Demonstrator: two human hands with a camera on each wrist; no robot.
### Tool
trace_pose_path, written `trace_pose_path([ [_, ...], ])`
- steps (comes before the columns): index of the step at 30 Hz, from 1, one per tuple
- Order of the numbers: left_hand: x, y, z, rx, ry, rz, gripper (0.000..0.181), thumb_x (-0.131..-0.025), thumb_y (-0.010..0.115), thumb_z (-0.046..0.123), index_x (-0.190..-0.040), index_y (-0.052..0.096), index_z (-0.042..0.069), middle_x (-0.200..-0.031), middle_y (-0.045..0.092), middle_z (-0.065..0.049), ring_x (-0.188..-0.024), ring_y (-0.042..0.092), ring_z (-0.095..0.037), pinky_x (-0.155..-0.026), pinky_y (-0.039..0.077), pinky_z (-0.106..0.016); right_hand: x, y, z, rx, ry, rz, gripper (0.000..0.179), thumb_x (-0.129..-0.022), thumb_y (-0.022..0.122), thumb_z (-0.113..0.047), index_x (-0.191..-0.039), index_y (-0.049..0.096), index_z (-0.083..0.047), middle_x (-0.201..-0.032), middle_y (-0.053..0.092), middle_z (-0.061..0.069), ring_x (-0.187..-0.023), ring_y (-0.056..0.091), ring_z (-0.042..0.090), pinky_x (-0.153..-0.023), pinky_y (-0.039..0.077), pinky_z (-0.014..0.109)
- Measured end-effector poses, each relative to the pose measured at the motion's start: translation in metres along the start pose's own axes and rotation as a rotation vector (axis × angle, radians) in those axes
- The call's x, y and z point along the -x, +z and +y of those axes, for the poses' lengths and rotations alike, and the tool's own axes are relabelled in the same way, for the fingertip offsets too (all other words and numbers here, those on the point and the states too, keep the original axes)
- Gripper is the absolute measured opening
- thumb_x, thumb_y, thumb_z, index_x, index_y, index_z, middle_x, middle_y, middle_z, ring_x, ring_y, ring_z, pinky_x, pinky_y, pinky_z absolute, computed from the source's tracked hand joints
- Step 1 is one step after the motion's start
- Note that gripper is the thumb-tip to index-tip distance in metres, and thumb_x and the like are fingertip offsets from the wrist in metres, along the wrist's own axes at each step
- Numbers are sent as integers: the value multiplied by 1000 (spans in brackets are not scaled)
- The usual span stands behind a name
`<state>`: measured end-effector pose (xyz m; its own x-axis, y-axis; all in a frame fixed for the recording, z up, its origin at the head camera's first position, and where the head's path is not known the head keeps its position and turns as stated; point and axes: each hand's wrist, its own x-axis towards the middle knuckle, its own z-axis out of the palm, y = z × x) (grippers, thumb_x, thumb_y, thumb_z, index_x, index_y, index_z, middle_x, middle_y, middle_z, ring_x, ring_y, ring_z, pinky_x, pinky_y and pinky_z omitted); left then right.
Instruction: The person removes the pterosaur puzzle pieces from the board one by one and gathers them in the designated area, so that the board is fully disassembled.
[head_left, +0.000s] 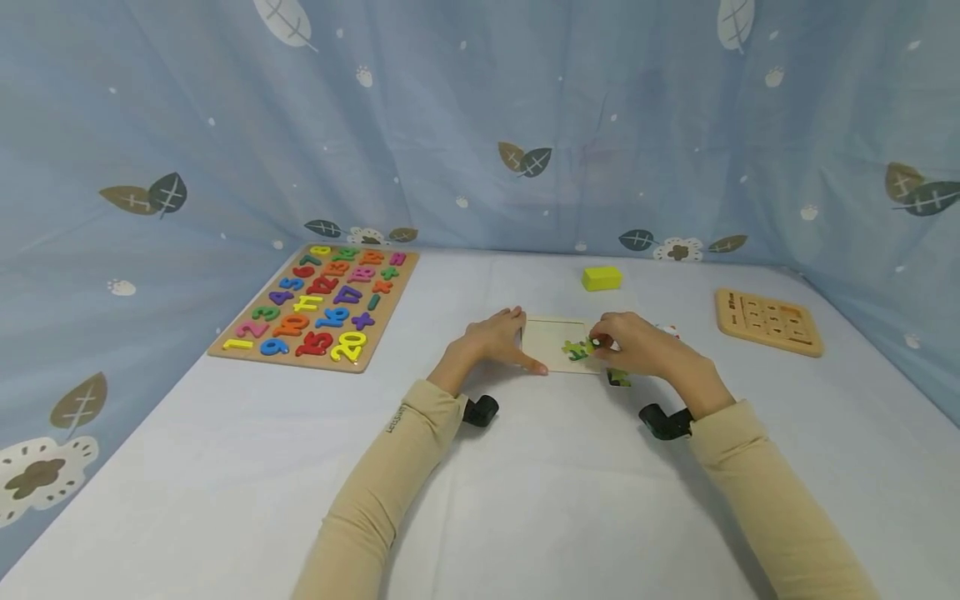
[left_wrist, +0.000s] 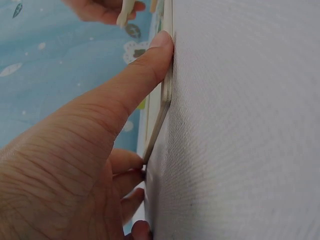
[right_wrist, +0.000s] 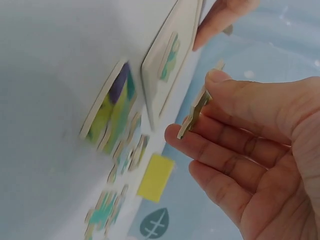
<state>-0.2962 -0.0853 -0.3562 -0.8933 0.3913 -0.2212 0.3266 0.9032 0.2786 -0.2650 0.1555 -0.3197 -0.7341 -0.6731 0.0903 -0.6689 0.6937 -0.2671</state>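
A shallow pale wooden puzzle tray [head_left: 542, 343] lies on the white table. My left hand [head_left: 498, 337] holds its left side, thumb along the near edge and fingertips against the left edge. One green jigsaw piece [right_wrist: 171, 61] lies inside the tray. Over the tray's right side, my right hand [head_left: 633, 343] pinches another jigsaw piece [right_wrist: 196, 112] between thumb and index finger, its thin edge facing the right wrist camera. Several loose pieces, among them a green and purple piece [right_wrist: 112, 102], lie on the table beside the tray, partly hidden under the right hand in the head view.
A yellow block [head_left: 602, 278] stands behind the tray. At the back left lies a colourful number board [head_left: 378, 337], and on the right a small wooden number board [head_left: 768, 322]. A blue patterned cloth [head_left: 465, 125] hangs along the back and sides.
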Motion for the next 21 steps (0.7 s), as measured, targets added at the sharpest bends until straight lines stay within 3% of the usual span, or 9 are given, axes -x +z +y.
trace_pose_path([
  [10, 1, 1, 0, 16, 1, 6, 111, -75, 69, 66, -155, 17, 11, -163, 12, -4, -151, 12, -23, -111, 26, -63, 18, -8, 5, 40, 54, -37, 17, -86, 68, -1, -102, 69, 4, -91, 64, 11, -80, 61, 19, -69, 51, 34],
  [21, 2, -1, -2, 18, 19, 6, 110, -75, 70, 64, -155, 18, 10, -163, 13, -6, -150, 13, -25, -110, 26, -63, 42, -8, 18, 88, 48, -46, 11, -84, 68, 1, -94, 69, 4, -87, 64, 9, -77, 61, 18, -67, 51, 34],
])
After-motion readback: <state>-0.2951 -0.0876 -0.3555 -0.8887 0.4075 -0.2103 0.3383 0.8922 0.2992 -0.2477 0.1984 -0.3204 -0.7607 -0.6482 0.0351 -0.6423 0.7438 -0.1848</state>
